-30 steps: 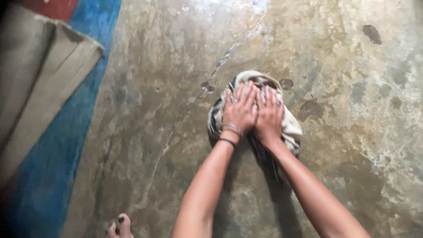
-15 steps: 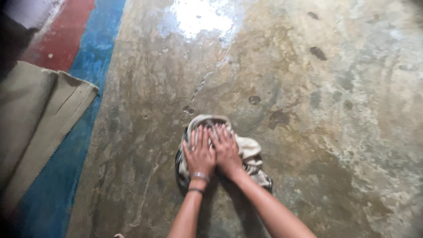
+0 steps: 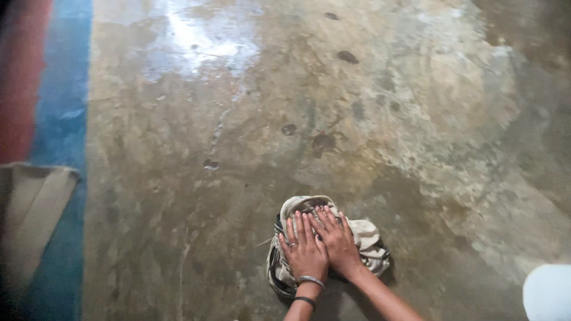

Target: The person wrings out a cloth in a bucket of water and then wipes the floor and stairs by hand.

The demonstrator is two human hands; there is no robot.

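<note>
Around the work lies a broad concrete floor [image 3: 369,119], mottled grey-brown and wet, with one bright glossy patch of water [image 3: 196,41] far up near the top edge. Several small dark spots mark the floor beyond the hands; five or so can be counted, though the blur makes the count unsure. Along the left runs one blue painted strip [image 3: 59,119], with one red strip [image 3: 21,89] outside it. One tan mat [image 3: 30,220] lies at the left edge, partly over the blue strip and well apart from the hands. One pale rounded thing [image 3: 547,294] cuts into the bottom right corner; what it is cannot be told.

Nothing stands between the hands and the open floor ahead.

One bunched cloth [image 3: 366,238], beige with dark stripes, lies on the floor low in the middle of the view. Two hands rest on it, side by side and touching. The left hand [image 3: 304,249] lies flat, fingers spread and pressing down, with one ring and two bands at the wrist. The right hand [image 3: 337,241] is likewise flat and splayed on the cloth, gripping nothing.
</note>
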